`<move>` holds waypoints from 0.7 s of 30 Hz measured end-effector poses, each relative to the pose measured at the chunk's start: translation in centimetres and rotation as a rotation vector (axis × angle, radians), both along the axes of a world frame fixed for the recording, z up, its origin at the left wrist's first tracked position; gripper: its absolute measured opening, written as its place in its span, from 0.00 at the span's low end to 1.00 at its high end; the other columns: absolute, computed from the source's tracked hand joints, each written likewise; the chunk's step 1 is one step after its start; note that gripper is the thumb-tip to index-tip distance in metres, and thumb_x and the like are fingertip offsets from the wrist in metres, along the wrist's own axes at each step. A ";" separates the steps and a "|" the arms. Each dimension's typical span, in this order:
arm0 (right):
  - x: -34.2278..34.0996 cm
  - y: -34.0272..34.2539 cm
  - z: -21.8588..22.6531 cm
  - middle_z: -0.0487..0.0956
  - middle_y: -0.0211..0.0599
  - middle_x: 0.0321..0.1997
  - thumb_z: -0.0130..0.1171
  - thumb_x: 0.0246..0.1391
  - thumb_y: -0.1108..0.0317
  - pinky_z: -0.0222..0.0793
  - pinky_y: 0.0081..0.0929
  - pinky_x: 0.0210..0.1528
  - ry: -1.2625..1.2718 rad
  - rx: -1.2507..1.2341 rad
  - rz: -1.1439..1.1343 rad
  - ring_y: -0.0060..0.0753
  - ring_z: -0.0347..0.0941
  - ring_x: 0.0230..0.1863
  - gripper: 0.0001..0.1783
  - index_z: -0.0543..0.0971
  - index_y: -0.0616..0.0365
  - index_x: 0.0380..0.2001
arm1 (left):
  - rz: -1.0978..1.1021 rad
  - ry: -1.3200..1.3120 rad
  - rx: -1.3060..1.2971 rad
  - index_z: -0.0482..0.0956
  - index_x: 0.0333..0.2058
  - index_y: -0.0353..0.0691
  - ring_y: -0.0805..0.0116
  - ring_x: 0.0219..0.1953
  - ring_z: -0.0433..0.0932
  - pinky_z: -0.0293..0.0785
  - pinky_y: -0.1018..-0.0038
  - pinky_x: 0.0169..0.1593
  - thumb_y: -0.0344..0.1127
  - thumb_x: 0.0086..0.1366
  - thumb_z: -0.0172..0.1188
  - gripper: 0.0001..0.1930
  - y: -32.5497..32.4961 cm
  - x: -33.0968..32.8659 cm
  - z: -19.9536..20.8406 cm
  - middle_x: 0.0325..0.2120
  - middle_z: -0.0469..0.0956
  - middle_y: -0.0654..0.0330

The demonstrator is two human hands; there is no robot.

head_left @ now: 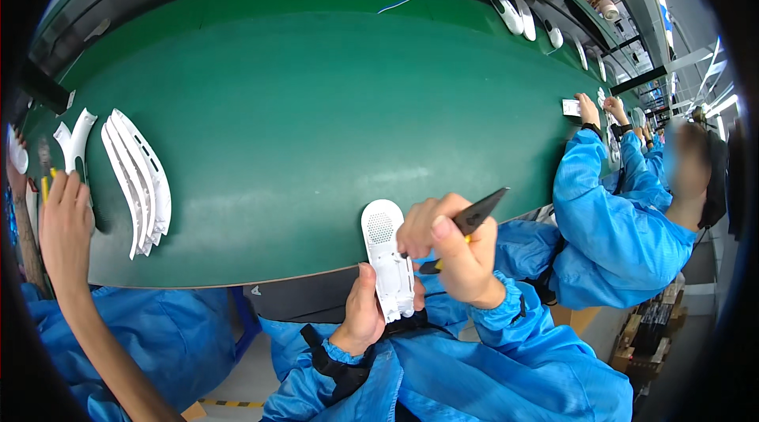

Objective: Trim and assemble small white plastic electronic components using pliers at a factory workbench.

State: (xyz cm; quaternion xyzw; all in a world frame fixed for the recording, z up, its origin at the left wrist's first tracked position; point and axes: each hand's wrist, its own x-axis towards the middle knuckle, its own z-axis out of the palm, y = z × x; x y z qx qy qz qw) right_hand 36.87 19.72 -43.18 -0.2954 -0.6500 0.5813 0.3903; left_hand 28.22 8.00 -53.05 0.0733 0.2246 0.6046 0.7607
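Observation:
A long white plastic housing [391,276] with a rounded, perforated far end stands tilted over the table's near edge. My left hand [360,319] is closed around its lower part, the thumb along one side. In my right hand [466,268] is a pair of pliers [481,212], its dark pointed jaws aimed up and to the right, away from the housing. A bit of yellow handle shows beneath the fingers. My right fingertips are against or just over the housing's right edge; whether they pinch a small part there is hidden.
Curved white plastic parts [138,185] lie stacked at left on the green table [300,105], beside a forked white part [77,141]. A co-worker's hand [67,224] with a yellow-handled tool reaches in there. Another blue-sleeved person [624,240] works at right. White parts [506,11] line the back.

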 end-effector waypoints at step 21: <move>-2.2 -0.5 -2.0 0.74 0.42 0.21 0.59 0.56 0.74 0.65 0.29 0.24 -0.168 0.202 0.132 0.38 0.69 0.20 0.07 0.74 0.64 0.25 | 0.146 0.078 -0.167 0.69 0.56 0.35 0.70 0.45 0.79 0.78 0.71 0.45 0.60 0.75 0.32 0.33 0.3 0.6 0.2 0.45 0.77 0.59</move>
